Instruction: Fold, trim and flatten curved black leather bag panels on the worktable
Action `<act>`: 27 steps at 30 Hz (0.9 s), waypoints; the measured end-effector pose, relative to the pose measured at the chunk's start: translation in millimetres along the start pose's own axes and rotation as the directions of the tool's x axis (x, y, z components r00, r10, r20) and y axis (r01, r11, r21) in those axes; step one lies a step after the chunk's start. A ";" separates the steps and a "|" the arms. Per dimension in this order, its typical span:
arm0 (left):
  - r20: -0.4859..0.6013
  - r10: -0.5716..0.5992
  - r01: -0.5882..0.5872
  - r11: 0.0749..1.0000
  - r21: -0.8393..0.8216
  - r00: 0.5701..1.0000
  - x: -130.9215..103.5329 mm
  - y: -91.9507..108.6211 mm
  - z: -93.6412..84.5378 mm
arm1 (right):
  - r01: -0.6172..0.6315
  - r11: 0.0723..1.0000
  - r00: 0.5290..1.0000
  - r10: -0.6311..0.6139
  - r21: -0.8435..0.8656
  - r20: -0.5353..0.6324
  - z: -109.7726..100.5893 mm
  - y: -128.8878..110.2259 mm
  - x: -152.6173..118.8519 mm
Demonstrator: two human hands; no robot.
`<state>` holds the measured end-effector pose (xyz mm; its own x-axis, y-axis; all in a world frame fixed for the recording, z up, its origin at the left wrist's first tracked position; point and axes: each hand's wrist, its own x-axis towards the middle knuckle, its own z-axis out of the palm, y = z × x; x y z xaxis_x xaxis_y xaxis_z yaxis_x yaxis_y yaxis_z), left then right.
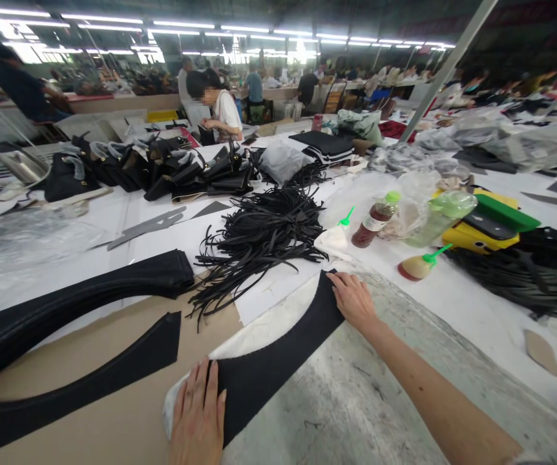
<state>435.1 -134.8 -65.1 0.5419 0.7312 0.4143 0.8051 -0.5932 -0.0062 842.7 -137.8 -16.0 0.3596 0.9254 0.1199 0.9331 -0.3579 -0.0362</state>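
A curved black leather piece [278,349] lies slantwise on a pale, stained slab [336,387] in front of me. My left hand [198,413] rests flat over its near left end, fingers stretched out. At the far upper end, my right hand [353,297] has its fingers closed on the corner; the underside of that grip is hidden. Left of the slab, a similar curved black piece [128,368] lies singly on tan board [114,413]. Behind it is a stack of curved black pieces [84,290].
Beyond the slab sits a heap of black strips [273,223]. To its right stand a white glue bottle [333,240], a dark red bottle [373,223] and an amber glue bottle [417,267]. Several black bags [162,161] line the back, near a seated person [223,110].
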 end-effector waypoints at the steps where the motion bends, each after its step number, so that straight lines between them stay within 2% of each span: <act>1: 0.006 -0.004 0.004 1.000 0.012 1.000 -0.5 0.6 -0.3 | 0.038 0.999 0.999 -0.038 -0.011 0.014 2.0 -1.8 2.9; 7: 0.078 -0.037 0.034 0.999 0.040 0.996 -3.3 3.7 -4.8 | 0.095 0.993 0.994 -0.090 -0.075 0.069 8.0 -7.9 20.0; 11: 0.179 -0.088 0.089 0.996 0.005 0.980 -1.9 6.3 -15.0 | 0.101 0.993 0.988 -0.093 -0.055 0.124 4.5 -5.3 30.5; 14: 0.244 -0.132 0.143 0.989 -0.030 0.961 0.9 4.7 -20.0 | 0.070 0.997 0.989 -0.068 -0.013 0.129 2.6 1.0 36.6; 17: 0.224 -0.229 0.251 0.965 -0.075 0.947 5.0 -2.4 -26.0 | 0.028 0.999 0.994 -0.032 0.037 0.105 -1.9 3.9 32.3; 19: 0.171 -0.309 0.331 0.937 -0.115 0.935 6.8 -8.3 -34.4 | 0.011 0.995 0.998 -0.017 0.099 0.059 -7.1 -0.9 20.3; 21: 0.161 -0.308 0.334 0.926 -0.174 0.938 5.3 -12.9 -46.2 | 0.019 0.980 1.000 -0.019 0.200 0.002 -13.1 -12.3 1.0; 23: 0.230 -0.187 0.244 0.937 -0.249 0.955 -1.1 -14.3 -58.8 | 0.050 0.949 0.999 -0.042 0.311 -0.032 -18.5 -28.6 -24.0; 25: 0.322 -0.048 0.156 0.934 -0.320 0.946 -11.5 -13.0 -69.4 | 0.082 0.918 0.997 -0.076 0.388 -0.031 -22.0 -46.7 -51.9; 27: 0.373 -0.007 0.148 0.925 -0.351 0.928 -22.9 -11.3 -77.1 | 0.098 0.890 0.995 -0.097 0.445 -0.024 -23.1 -63.8 -80.5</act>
<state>395.1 -170.8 -4.3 0.5874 0.8080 0.0454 0.7396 -0.5588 0.3752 753.9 -192.4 -0.4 0.2670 0.9524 0.1470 0.8701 -0.1726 -0.4617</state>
